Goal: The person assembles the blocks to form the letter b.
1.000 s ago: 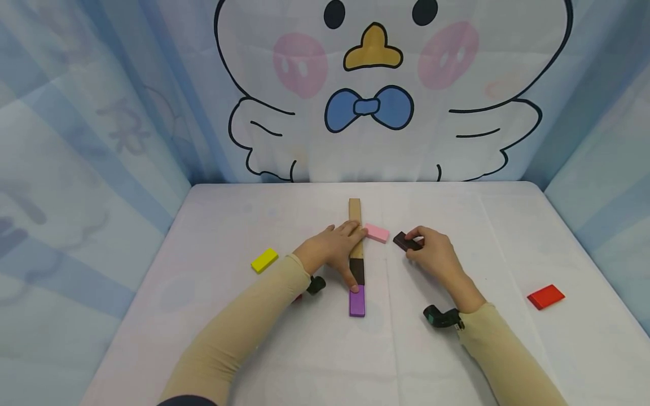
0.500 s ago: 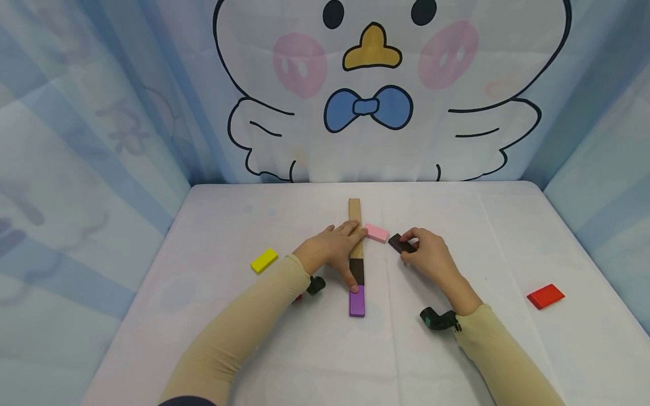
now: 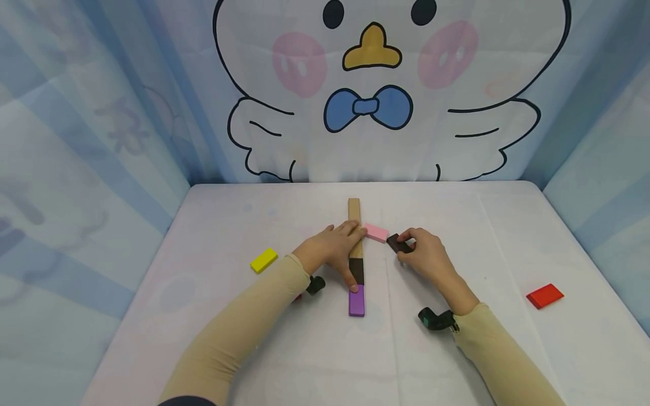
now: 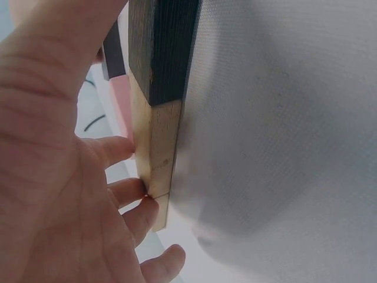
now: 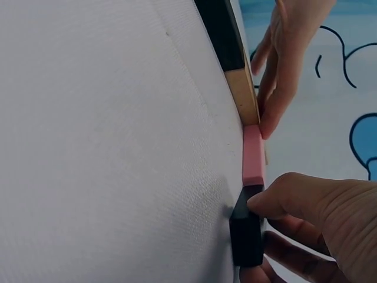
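While the left hand (image 3: 332,248) lies flat on the line of blocks (image 3: 355,242) at frame centre, the right hand (image 3: 424,254) pinches a dark block (image 3: 398,243) beside the pink block (image 3: 376,232), likely needing a final nudge flush.

This looks like a small staged recording booth, not a lived-in room. A desk (image 3: 213,225) covered in white cloth fills the floor of the view, closed in at nine, twelve and three o'clock by pale blue curtains (image 3: 76,141). The twelve o'clock backdrop (image 3: 376,84) bears a big cartoon bird with a blue bow tie.
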`<state>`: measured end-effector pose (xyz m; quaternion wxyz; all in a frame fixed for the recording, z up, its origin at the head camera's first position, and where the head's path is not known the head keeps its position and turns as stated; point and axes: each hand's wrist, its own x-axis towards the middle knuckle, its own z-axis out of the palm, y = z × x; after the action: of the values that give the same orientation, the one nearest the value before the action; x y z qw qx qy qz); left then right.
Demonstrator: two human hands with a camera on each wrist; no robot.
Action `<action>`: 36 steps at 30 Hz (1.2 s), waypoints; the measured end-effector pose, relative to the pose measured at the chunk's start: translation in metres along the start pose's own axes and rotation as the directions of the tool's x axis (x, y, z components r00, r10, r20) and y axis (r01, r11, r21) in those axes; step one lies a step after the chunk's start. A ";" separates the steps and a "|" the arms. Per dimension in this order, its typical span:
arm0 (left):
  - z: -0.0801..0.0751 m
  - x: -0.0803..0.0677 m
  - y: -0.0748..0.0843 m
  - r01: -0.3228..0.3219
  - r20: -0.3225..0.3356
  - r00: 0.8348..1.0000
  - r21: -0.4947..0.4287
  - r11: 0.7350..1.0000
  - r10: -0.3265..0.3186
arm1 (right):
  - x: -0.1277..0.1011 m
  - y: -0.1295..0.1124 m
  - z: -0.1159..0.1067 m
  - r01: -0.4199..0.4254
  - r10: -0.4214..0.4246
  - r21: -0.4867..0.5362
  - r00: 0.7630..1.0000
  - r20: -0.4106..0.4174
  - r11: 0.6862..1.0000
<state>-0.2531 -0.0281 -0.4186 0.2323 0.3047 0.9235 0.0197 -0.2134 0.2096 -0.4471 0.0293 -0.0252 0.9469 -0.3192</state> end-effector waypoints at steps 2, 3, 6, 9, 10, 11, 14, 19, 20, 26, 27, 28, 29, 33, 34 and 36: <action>0.000 0.000 0.000 -0.003 -0.001 1.000 -0.001 1.000 0.003 | 0.000 0.000 0.000 0.000 0.000 0.001 1.000 -0.002 1.000; 0.000 0.000 0.000 -0.003 -0.002 1.000 -0.002 1.000 0.003 | 0.000 -0.001 0.000 0.002 -0.002 0.002 1.000 -0.005 1.000; 0.000 -0.001 0.000 -0.005 -0.004 1.000 0.001 1.000 0.005 | 0.000 -0.001 0.000 0.006 -0.006 0.002 1.000 -0.006 1.000; 0.000 -0.001 0.001 -0.004 -0.004 1.000 0.003 1.000 0.004 | -0.001 0.000 0.000 0.008 -0.008 0.002 1.000 -0.004 1.000; 0.000 -0.001 0.001 -0.005 -0.003 1.000 0.003 1.000 0.005 | -0.001 0.000 0.000 0.006 -0.006 0.001 1.000 -0.003 1.000; 0.000 0.000 0.001 -0.004 -0.002 1.000 0.004 1.000 0.004 | -0.001 0.000 0.000 0.005 -0.005 0.001 1.000 -0.002 1.000; 0.000 0.000 0.001 -0.001 -0.001 1.000 0.002 1.000 0.001 | 0.000 0.000 0.001 0.006 -0.006 0.000 1.000 -0.001 1.000; 0.001 0.001 0.000 0.003 0.001 1.000 0.005 1.000 -0.003 | 0.000 0.000 0.002 0.023 -0.023 0.000 1.000 -0.014 1.000; 0.001 0.001 0.000 0.003 0.001 1.000 0.003 1.000 -0.003 | -0.001 0.001 0.002 0.024 -0.024 -0.004 1.000 -0.019 1.000; 0.001 0.000 0.000 -0.001 -0.009 1.000 -0.003 1.000 0.001 | -0.004 0.005 -0.004 0.010 -0.011 -0.026 0.998 -0.056 1.000; 0.001 0.000 0.000 -0.002 -0.010 1.000 -0.002 1.000 0.002 | -0.005 0.007 -0.006 0.004 -0.006 -0.027 0.998 -0.062 1.000; 0.001 0.000 0.000 -0.003 -0.012 1.000 -0.002 1.000 0.003 | -0.007 0.008 -0.009 -0.002 0.000 -0.031 0.998 -0.068 1.000; 0.001 0.000 0.000 -0.004 -0.014 1.000 -0.001 1.000 0.004 | -0.008 0.010 -0.011 -0.008 0.005 -0.033 0.997 -0.074 0.999; 0.001 -0.002 0.001 -0.008 -0.015 1.000 -0.008 1.000 0.008 | -0.018 0.023 -0.024 -0.031 0.026 -0.049 0.995 -0.101 0.998; 0.001 -0.002 0.001 -0.007 -0.015 1.000 -0.008 1.000 0.007 | -0.021 0.027 -0.028 -0.036 0.030 -0.056 0.993 -0.113 0.998; 0.001 -0.002 0.000 -0.007 -0.016 1.000 -0.006 1.000 0.007 | -0.027 0.036 -0.036 -0.054 0.044 -0.068 0.989 -0.138 0.996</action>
<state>-0.2508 -0.0293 -0.4187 0.2258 0.3072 0.9241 0.0258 -0.1900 0.2618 -0.4390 -0.0286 0.0188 0.9579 -0.2851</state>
